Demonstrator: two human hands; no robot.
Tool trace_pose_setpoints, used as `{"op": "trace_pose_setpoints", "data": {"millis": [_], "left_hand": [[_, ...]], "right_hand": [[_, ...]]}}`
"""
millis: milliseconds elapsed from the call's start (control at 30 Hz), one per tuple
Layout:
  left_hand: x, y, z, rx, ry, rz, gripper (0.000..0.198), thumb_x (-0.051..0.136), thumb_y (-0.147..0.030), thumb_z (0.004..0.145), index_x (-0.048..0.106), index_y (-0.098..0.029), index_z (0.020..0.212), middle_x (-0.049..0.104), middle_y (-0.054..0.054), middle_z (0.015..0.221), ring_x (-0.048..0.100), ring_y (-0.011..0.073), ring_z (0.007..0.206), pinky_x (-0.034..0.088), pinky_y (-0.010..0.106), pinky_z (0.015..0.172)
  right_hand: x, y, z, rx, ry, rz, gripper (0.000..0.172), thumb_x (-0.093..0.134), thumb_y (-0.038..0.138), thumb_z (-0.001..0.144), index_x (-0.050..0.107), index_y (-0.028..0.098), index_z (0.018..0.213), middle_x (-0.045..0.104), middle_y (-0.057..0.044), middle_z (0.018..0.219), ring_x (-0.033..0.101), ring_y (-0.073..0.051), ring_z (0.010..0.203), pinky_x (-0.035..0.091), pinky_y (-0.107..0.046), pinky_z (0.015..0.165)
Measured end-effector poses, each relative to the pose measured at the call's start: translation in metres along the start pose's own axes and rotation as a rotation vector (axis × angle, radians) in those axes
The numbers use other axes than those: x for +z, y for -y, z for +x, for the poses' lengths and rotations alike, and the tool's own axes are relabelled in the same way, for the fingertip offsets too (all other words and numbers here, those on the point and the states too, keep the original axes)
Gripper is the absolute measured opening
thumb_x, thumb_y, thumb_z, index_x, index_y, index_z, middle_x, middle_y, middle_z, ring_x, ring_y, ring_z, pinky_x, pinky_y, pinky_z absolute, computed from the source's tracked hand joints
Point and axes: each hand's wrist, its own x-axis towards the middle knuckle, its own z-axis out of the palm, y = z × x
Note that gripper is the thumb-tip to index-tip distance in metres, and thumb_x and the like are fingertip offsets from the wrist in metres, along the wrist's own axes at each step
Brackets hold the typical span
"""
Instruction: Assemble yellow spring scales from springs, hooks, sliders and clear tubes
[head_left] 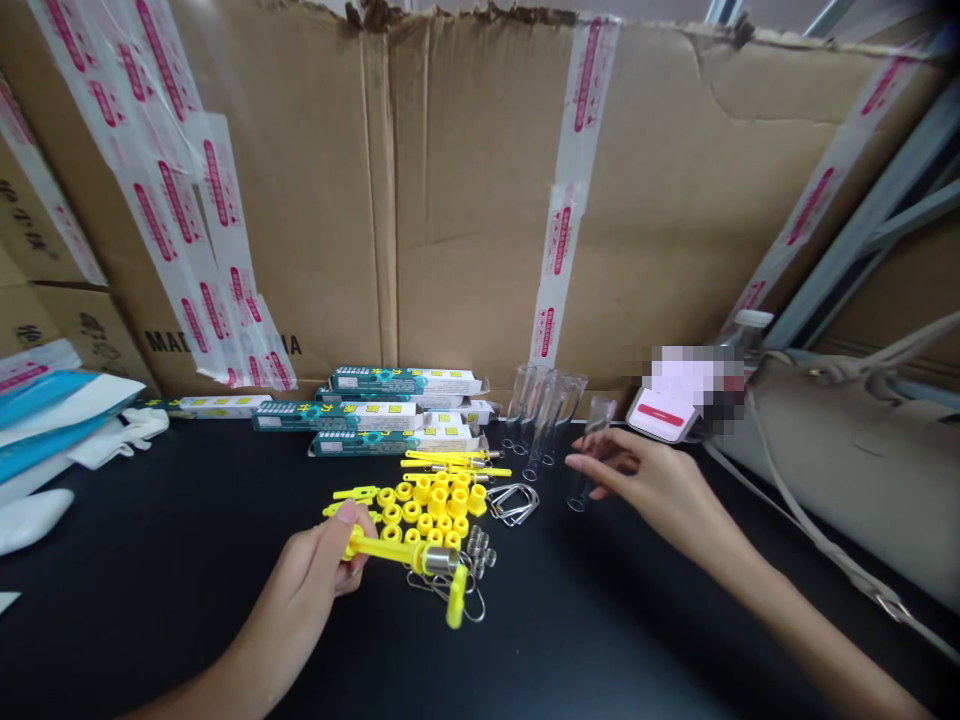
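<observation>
My left hand (315, 590) grips a yellow plastic rod (382, 550) with a metal cylinder (442, 560) at its end, above the scattered parts. My right hand (645, 490) pinches a tilted clear tube (589, 455) between finger and thumb, its lower end near the black tabletop (187, 620). Several more clear tubes (540, 415) stand just behind it. Yellow plastic rings (427, 510) lie in a loose pile between my hands, with yellow rods (454, 465) behind them. Bent wire clips (514, 505) and small metal coils (478, 550) lie beside the pile.
Several green and white boxes (375, 412) are stacked behind the parts, against a taped cardboard carton wall (465, 200). A white device with a red label (660, 415) and a beige bag (832, 470) sit at right. Blue and white packaging (45, 420) lies at left.
</observation>
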Motion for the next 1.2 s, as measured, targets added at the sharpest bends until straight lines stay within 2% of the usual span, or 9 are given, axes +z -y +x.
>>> {"op": "trace_pose_setpoints", "data": {"millis": [100,200,300,467,733,833,1000,1200], "left_hand": [[0.0,0.001,0.0,-0.028,-0.005,-0.003,0.055,0.056,-0.068,0.078,0.039,-0.021,0.055,0.03,-0.007,0.05,0.027,0.0103,0.048,0.024,0.025,0.048],[0.0,0.003,0.001,-0.034,0.006,-0.017,0.052,0.055,-0.068,0.08,0.046,-0.021,0.06,0.027,-0.008,0.051,0.025,0.0097,0.046,0.022,0.024,0.047],[0.0,0.005,0.0,-0.022,0.002,-0.038,0.048,0.053,-0.065,0.083,0.052,-0.019,0.066,0.025,-0.009,0.053,0.023,0.0093,0.047,0.021,0.023,0.046],[0.0,0.0,-0.003,-0.034,0.022,-0.031,0.05,0.058,-0.066,0.079,0.05,-0.019,0.062,0.027,-0.008,0.052,0.025,0.0093,0.047,0.022,0.023,0.046],[0.001,0.007,-0.003,-0.028,0.014,-0.088,0.05,0.057,-0.064,0.083,0.053,-0.018,0.065,0.027,-0.009,0.053,0.022,0.008,0.047,0.019,0.022,0.045],[0.001,0.008,-0.003,-0.031,0.003,-0.084,0.057,0.053,-0.073,0.082,0.055,-0.018,0.066,0.028,-0.009,0.053,0.024,0.008,0.046,0.02,0.021,0.044],[0.001,0.003,-0.002,-0.033,0.032,-0.062,0.067,0.053,-0.084,0.073,0.053,-0.018,0.063,0.028,-0.009,0.051,0.024,0.0078,0.045,0.021,0.021,0.043],[0.0,0.013,-0.002,-0.019,0.014,-0.088,0.062,0.051,-0.077,0.082,0.054,-0.018,0.065,0.027,-0.009,0.052,0.023,0.0078,0.046,0.019,0.021,0.043]], "right_hand": [[0.004,-0.001,-0.001,0.012,0.061,0.023,0.037,0.072,0.058,0.075,0.068,0.021,0.081,0.076,-0.004,0.08,0.073,-0.022,0.058,0.059,-0.033,0.057],[0.006,-0.003,-0.001,0.02,0.057,0.048,0.034,0.07,0.055,0.077,0.067,0.022,0.086,0.076,-0.005,0.085,0.074,-0.023,0.065,0.062,-0.035,0.062],[0.011,-0.007,0.0,0.031,0.054,0.05,0.031,0.071,0.049,0.076,0.067,0.021,0.09,0.075,-0.004,0.078,0.074,-0.024,0.065,0.061,-0.038,0.065],[0.023,-0.012,-0.001,0.039,0.055,0.045,0.021,0.073,0.039,0.073,0.065,0.022,0.082,0.076,-0.003,0.074,0.074,-0.025,0.067,0.059,-0.038,0.068],[0.035,-0.017,0.001,0.027,-0.008,0.061,0.028,0.071,0.04,0.072,0.061,0.021,0.09,0.074,-0.005,0.079,0.073,-0.025,0.072,0.059,-0.04,0.074],[0.037,-0.023,0.002,0.023,-0.019,0.066,0.03,0.072,0.038,0.069,0.06,0.021,0.091,0.074,-0.005,0.079,0.072,-0.024,0.072,0.059,-0.041,0.073],[0.037,-0.029,0.003,0.019,-0.018,0.072,0.029,0.072,0.033,0.067,0.061,0.022,0.091,0.074,-0.004,0.077,0.073,-0.024,0.073,0.061,-0.038,0.072],[0.036,-0.026,0.003,0.043,-0.012,0.049,0.021,0.073,0.032,0.068,0.063,0.022,0.084,0.075,-0.003,0.076,0.073,-0.024,0.071,0.06,-0.038,0.073]]}}
